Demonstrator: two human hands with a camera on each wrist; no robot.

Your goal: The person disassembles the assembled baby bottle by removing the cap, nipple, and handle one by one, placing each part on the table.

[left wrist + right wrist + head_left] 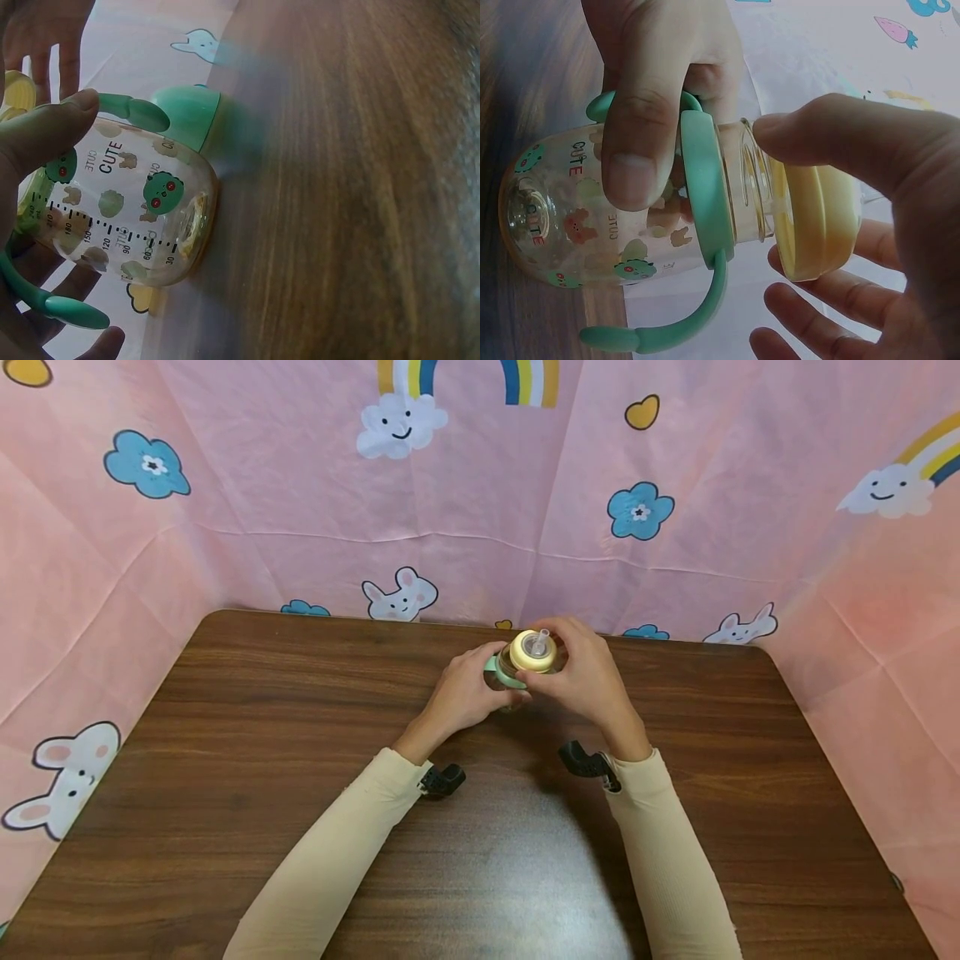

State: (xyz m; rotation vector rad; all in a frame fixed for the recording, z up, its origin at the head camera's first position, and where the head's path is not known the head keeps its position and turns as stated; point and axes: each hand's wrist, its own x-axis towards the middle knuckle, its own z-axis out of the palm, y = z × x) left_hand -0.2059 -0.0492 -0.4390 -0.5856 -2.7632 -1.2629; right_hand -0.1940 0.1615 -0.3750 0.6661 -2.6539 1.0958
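A clear baby bottle (120, 199) with printed characters and a measuring scale stands between both hands. Its green two-handled ring (707, 187) sits round the upper body. My left hand (468, 687) grips the bottle, its thumb lying along the clear side in the right wrist view. With thumb and fingers, my right hand (583, 675) holds the yellow screw collar (821, 217), from which a clear straw-like spout (542, 643) sticks up. Bare threads of the bottle neck (748, 180) show beside the collar, which tilts against it. The right thumb partly hides where collar and neck meet.
A green dome-shaped cap (187, 112) stands on the wooden table (300, 735) beyond the bottle. Pink printed cloth (487, 485) hangs round the table's back and sides. The hands work close to the table's back edge.
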